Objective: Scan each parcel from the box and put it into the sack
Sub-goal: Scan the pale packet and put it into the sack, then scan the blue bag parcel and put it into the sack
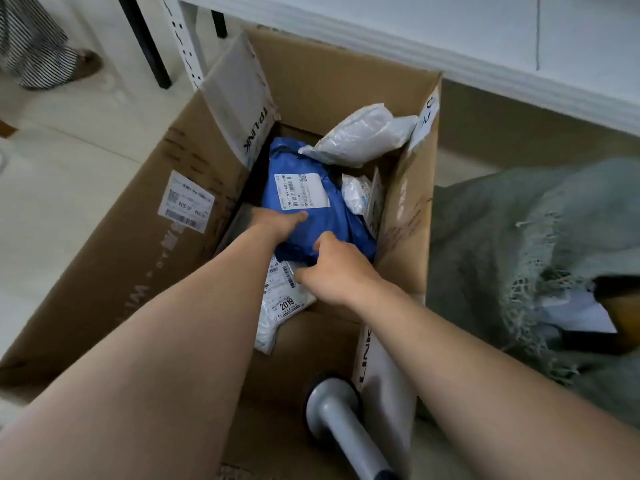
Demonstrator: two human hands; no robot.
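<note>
Blue crinkly plastic parcel (pixel 327 225) held by left hand (pixel 280 224) and right hand (pixel 335 268).

One cardboard box (pixel 138 216) stands open. Four parcels show plainly inside it. There is one blue parcel (pixel 322 230) at the middle and three white ones: a large white parcel (pixel 360 136) at 1 o'clock, a small white parcel (pixel 355 194) at 3 o'clock and a labelled white parcel (pixel 280 306) at 6 o'clock. Whether others lie beneath cannot be told. Two grips reach in, the left grip (pixel 277 223) and the right grip (pixel 332 268). One grey-green sack (pixel 502 237) lies at 3 o'clock of the box, and one grey scanner (pixel 339 410) at 6 o'clock.
</note>
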